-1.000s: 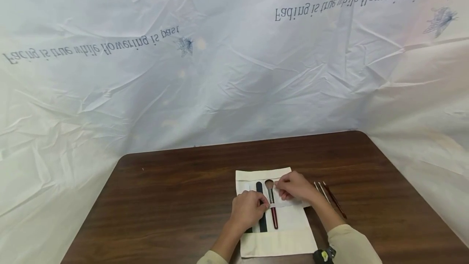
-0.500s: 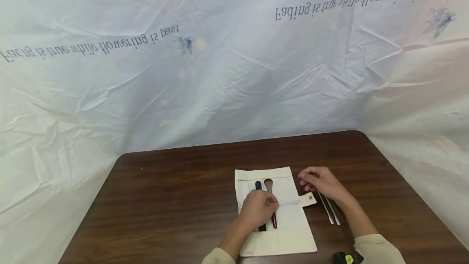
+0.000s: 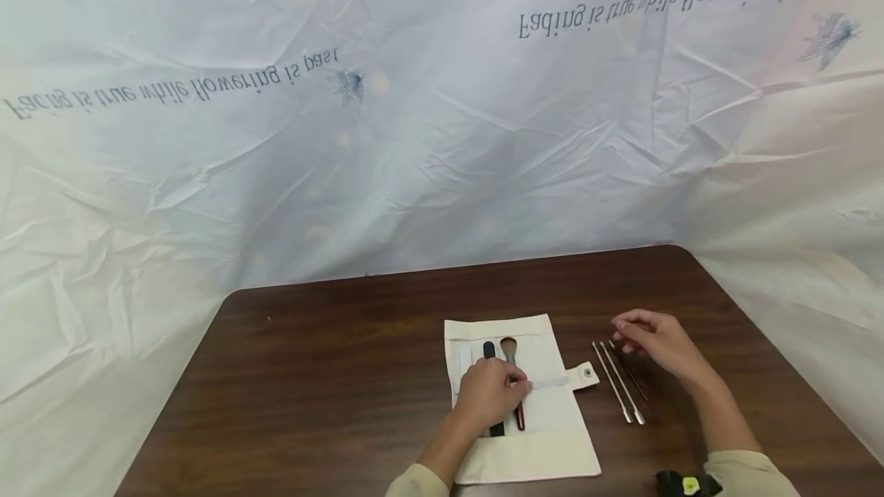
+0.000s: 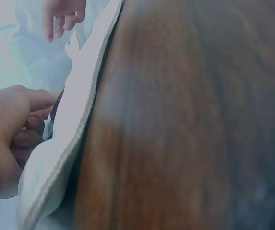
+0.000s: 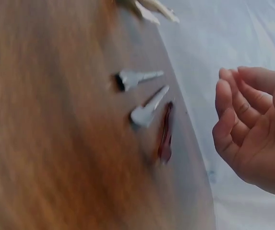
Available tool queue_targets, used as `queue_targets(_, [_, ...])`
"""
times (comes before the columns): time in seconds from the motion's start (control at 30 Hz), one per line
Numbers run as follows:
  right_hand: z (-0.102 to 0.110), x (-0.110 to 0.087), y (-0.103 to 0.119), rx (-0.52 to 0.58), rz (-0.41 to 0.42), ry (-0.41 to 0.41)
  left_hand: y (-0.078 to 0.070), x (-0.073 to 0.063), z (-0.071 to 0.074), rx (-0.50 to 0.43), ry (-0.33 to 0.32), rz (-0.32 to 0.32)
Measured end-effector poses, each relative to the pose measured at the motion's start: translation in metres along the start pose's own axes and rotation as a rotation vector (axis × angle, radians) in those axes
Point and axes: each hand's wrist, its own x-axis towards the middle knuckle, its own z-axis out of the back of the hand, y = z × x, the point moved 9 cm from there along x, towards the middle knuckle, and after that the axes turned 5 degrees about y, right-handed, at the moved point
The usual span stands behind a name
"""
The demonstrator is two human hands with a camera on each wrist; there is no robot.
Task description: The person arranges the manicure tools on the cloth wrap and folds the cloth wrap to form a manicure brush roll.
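A cream cloth roll (image 3: 525, 460) lies unfolded, with a black flat file (image 3: 489, 349) and a makeup brush (image 3: 509, 345) with a dark red handle on it. My left hand (image 3: 486, 391) covers their middle parts, thumb and forefinger pinching the pale elastic band (image 3: 549, 384) beside the brush. Off to the right, my right hand (image 3: 656, 340) hovers with loosely bent fingers and holds nothing. Below it lie two slim metal tools (image 3: 617, 382) with flattened ends and a thin reddish-brown stick (image 3: 631, 376). The right wrist view shows the bare palm (image 5: 262, 143) above these.
A snap tab (image 3: 583, 376) sticks out from the roll's right side. Under the left hand, a pale strip (image 3: 466, 359) lies left of the file. The dark wooden table (image 3: 331, 374) has rounded far corners. White printed sheeting (image 3: 414, 136) hangs behind and beside it.
My right hand has left the roll and moved right, over the slim tools. My left hand has shifted slightly right across the brush and stays on the band.
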Motion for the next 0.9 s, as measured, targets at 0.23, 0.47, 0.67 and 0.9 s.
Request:
queue_targets(0.23, [0.000, 0.000, -0.017, -0.147, -0.067, 0.043, 0.002, 0.001, 0.003, -0.006, -0.022, 0.024])
queue_targets(0.47, [-0.005, 0.002, -0.026, -0.255, -0.145, 0.049, 0.004, 0.000, 0.003, -0.024, -0.023, 0.036])
queue_targets(0.67, [-0.007, 0.003, -0.025, -0.317, -0.202, 0.012, 0.005, 0.000, 0.003, -0.015, -0.021, 0.035])
queue_targets(0.9, [-0.006, 0.006, -0.026, -0.349, -0.236, -0.002, 0.004, 0.001, 0.003, -0.004, -0.021, 0.025])
